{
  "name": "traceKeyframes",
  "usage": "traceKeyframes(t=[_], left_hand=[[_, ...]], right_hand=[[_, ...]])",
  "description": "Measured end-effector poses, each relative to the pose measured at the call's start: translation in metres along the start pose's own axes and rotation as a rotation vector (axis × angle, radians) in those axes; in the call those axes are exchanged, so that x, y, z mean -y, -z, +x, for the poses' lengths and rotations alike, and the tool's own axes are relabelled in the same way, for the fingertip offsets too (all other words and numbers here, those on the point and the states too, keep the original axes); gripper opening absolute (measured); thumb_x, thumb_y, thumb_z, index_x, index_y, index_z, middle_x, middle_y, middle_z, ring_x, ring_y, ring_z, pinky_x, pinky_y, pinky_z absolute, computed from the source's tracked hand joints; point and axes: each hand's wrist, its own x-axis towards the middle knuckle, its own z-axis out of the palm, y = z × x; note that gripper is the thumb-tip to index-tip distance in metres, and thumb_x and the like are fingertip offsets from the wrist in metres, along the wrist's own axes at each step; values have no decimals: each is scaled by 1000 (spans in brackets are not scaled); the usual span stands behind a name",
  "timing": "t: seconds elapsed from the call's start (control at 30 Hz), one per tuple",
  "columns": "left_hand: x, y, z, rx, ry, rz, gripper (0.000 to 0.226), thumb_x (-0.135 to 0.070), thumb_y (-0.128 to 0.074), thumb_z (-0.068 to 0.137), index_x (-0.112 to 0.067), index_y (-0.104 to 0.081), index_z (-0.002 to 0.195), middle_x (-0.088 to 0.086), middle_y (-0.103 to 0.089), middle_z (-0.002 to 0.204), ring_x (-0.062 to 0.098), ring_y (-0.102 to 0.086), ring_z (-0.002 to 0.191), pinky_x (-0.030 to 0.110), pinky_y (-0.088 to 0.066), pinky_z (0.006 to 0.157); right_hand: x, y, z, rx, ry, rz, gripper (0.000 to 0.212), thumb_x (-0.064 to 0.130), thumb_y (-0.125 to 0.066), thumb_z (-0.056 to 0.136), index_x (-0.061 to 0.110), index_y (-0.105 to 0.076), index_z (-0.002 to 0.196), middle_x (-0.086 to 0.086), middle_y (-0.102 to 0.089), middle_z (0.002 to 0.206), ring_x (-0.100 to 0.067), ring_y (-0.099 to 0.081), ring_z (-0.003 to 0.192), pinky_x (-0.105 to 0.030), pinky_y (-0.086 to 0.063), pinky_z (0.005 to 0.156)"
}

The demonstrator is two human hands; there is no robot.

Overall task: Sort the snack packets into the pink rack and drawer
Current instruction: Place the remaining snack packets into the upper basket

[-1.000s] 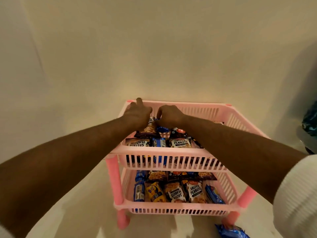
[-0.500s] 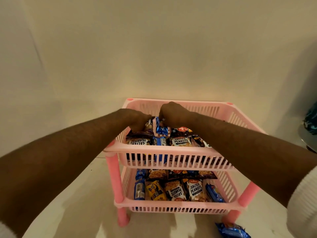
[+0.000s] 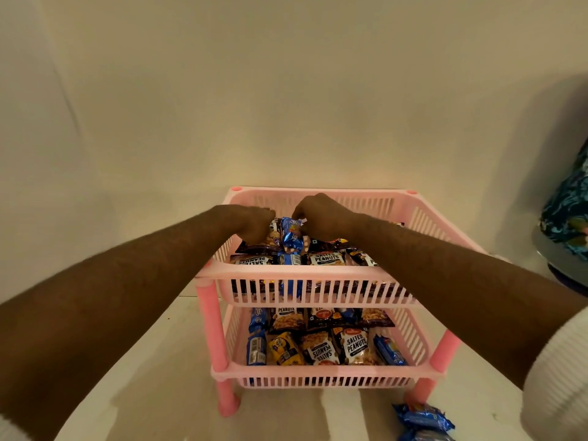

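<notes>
Right hand [image 3: 321, 214] pinches blue packet [image 3: 292, 234] beside left hand [image 3: 254, 222].

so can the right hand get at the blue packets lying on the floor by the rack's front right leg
Probably yes: the blue packets lie uncovered on the floor, nothing over them, though the right hand is busy up in the top tier.

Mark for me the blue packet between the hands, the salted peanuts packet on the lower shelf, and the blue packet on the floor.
blue packet between the hands [image 3: 292, 237], head view, wrapper face.
salted peanuts packet [image 3: 355, 344], head view, its label.
blue packet on the floor [image 3: 423, 418], head view, wrapper middle.
</notes>
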Motion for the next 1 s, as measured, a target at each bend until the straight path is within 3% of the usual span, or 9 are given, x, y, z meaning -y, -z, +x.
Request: traceKeyframes(t=[0.13, 0.33, 0.43, 0.5, 0.57, 0.77, 1.0], left_hand=[[-13, 4, -24, -83, -29, -71, 56, -14, -47, 99, -7, -26, 151, 15, -36, 155, 30, -37, 140, 43, -35, 114], [-45, -2, -68, -246, -92, -172, 58, -13, -48, 98, -7, -28, 152, 12, -31, 158, 28, -30, 145, 35, -24, 118], [-66, -11, -94, -342, -143, -266, 49, -11, -48, 97, -9, -40, 146, 14, -43, 151, 31, -44, 135, 41, -36, 112], [-83, -20, -112, -405, -199, -333, 37, -12, -45, 98, -12, -52, 134, 14, -55, 138, 32, -57, 117, 46, -49, 97], [-96, -33, -129, -461, -227, -365, 36, -15, -44, 99, -14, -50, 135, 13, -54, 136, 33, -59, 112, 49, -52, 90], [-123, -67, -159, -693, -313, -278, 55, -13, -50, 95, -11, -33, 147, 10, -35, 152, 30, -33, 142, 44, -35, 115], [-167, -136, -177, -718, -334, -296, 71, -21, -58, 90, -18, -24, 152, 0, -3, 165, 22, -2, 153, 41, -14, 123]], right_hand=[[3, 9, -25, -56, -24, 71, 39, 26, -72, 90, 9, -67, 126, -7, -67, 129, -23, -60, 116, -33, -46, 95], [7, 21, -77, -195, -43, 160, 24, 30, -68, 92, 18, -75, 111, 0, -72, 118, -16, -65, 100, -26, -44, 80], [11, 26, -106, -293, -42, 172, 23, 33, -68, 90, 20, -76, 108, 2, -74, 113, -16, -68, 97, -28, -48, 79], [11, 26, -126, -364, -31, 161, 22, 35, -66, 90, 23, -76, 106, 3, -73, 109, -16, -67, 98, -31, -50, 80], [10, 21, -145, -431, -22, 144, 21, 35, -65, 90, 25, -75, 105, 3, -71, 107, -16, -64, 98, -32, -49, 80], [9, 0, -197, -657, 42, 164, 20, 26, -64, 88, 19, -71, 106, -1, -65, 105, -19, -60, 95, -30, -44, 79], [5, -53, -265, -679, -12, 197, 21, 13, -65, 84, 12, -67, 105, -5, -62, 109, -20, -55, 107, -29, -44, 90]])
